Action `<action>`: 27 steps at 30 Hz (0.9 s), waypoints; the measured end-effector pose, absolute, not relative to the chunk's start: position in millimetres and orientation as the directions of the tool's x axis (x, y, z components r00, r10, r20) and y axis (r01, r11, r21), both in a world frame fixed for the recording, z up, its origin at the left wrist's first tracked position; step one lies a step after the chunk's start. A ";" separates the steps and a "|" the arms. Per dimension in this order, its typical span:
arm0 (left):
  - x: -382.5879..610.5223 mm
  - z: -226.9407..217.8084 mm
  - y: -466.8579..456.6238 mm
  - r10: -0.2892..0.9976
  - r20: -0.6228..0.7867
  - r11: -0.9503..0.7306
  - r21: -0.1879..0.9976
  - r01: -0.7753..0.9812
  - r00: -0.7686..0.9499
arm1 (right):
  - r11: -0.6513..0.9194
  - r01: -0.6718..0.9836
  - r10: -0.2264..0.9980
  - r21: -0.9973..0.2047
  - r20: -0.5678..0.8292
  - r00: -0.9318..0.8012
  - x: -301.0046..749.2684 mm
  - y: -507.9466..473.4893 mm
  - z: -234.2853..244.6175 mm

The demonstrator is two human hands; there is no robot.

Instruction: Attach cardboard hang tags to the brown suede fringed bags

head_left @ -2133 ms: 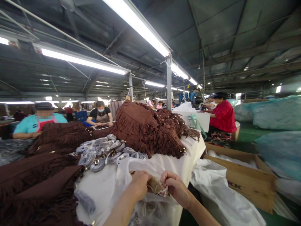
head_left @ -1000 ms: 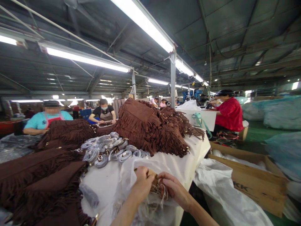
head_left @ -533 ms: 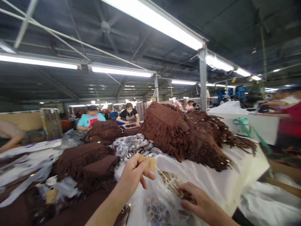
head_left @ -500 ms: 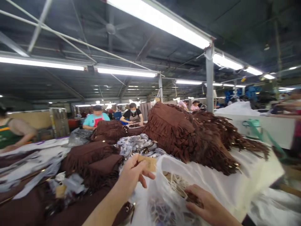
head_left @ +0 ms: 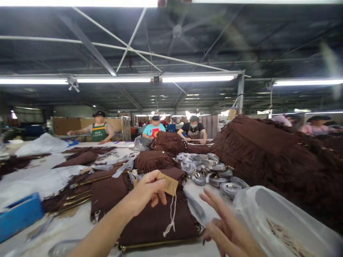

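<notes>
Pinched between the thumb and fingers of my left hand is a tan hang tag, with a white string dangling from it. Below it lies a dark brown bag piece with a gold zipper along its near edge. My right hand is over the bag's right end, fingers stretched and apart, holding nothing. Just right of that hand stands a translucent plastic bag with several tags and strings inside.
Coiled straps in clear wrap lie beyond my hands. A tall heap of brown fringed bags rises at the right. More brown bags are stacked ahead. A blue box sits at the left. Several people work across the table.
The view has turned left. My right hand has come out of the plastic bag and now sits over the brown bag. The left hand still holds the tag, its string now in sight.
</notes>
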State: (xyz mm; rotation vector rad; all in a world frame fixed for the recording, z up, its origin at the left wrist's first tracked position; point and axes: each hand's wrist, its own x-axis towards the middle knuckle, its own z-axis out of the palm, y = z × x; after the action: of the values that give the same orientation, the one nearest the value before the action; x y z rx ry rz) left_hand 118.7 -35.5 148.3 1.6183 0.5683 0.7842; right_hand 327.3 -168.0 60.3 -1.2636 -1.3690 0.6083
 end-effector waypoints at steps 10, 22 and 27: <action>72.5 130.2 -17.4 0.821 0.185 -0.316 0.935 0.160 0.540 | 0.208 -0.057 0.978 -0.976 0.210 -0.020 246.4 -63.3 100.6; 87.8 50.8 -29.7 0.666 -0.149 0.510 0.807 -0.299 0.731 | 0.225 -0.165 0.966 -0.960 0.198 0.165 247.9 -50.2 65.7; 99.6 44.7 -38.3 0.728 -0.175 0.489 0.810 -0.324 0.663 | 0.219 -0.216 0.965 -0.951 0.178 0.195 247.8 -52.2 61.7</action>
State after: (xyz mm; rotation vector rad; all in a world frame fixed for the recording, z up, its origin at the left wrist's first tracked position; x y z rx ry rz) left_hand 99.6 -38.3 44.7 0.8333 0.5489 0.6792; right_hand 247.8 -52.2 61.7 -0.9689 -1.0005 1.0411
